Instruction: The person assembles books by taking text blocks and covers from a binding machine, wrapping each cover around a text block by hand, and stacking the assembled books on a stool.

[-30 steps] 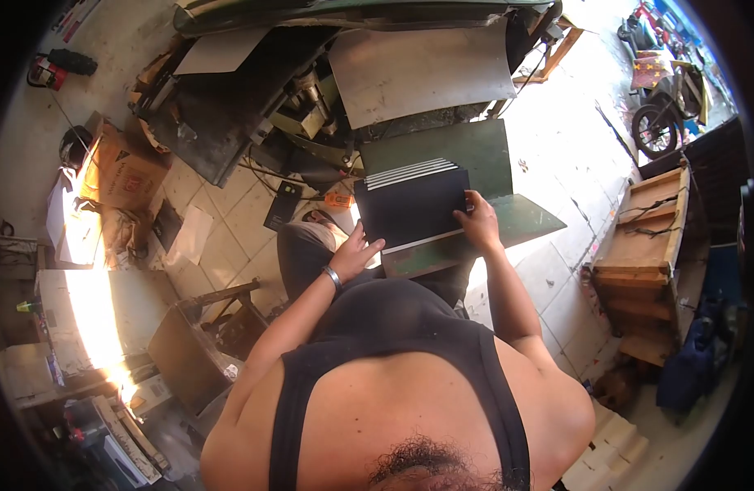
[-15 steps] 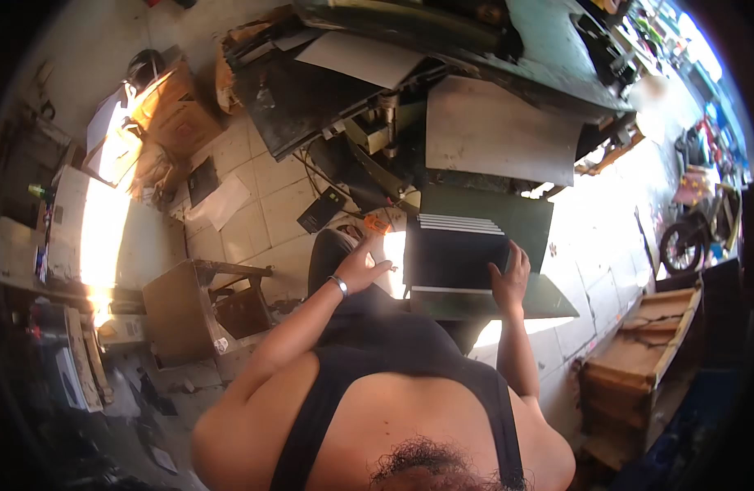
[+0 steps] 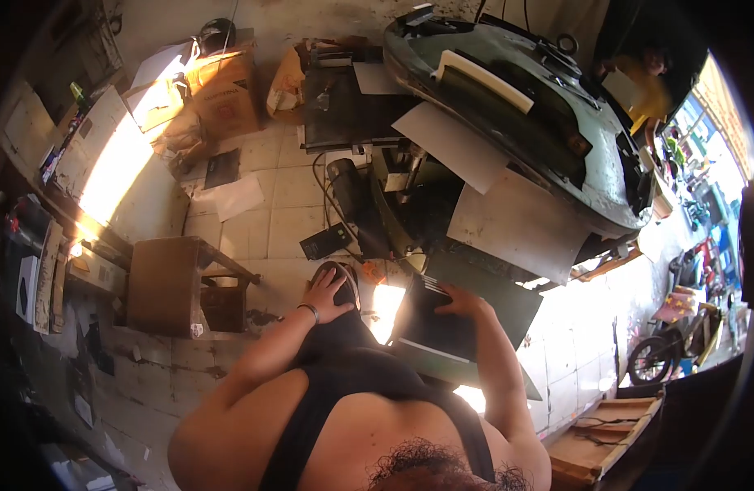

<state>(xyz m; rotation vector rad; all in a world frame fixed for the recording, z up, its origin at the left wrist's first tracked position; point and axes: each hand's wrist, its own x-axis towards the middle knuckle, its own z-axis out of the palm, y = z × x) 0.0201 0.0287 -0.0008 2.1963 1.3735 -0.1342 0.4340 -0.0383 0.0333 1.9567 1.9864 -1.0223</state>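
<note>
A black panel with several white-edged sheets at its far side, the black stack (image 3: 430, 327), lies on a green board (image 3: 516, 309) over my lap. My right hand (image 3: 463, 303) rests on the stack's far right part, fingers spread. Away from the stack, my left hand (image 3: 329, 296), with a metal bracelet at the wrist, lies at my left knee and foot with its fingers apart and nothing in them. An orange object (image 3: 374, 271) is on the floor between the left hand and the green board.
Ahead stands a large green machine (image 3: 598, 176) with grey sheets (image 3: 508, 221) hanging at its near side. A person in yellow (image 3: 643, 90) is behind it. A wooden stool (image 3: 168, 286) and cardboard box (image 3: 225, 90) are left; a wooden crate (image 3: 598, 442) is right.
My left hand has let go of the black stack and moved left to my knee. My right hand has shifted from the stack's right edge onto its top. The view has turned, showing more of the machine.
</note>
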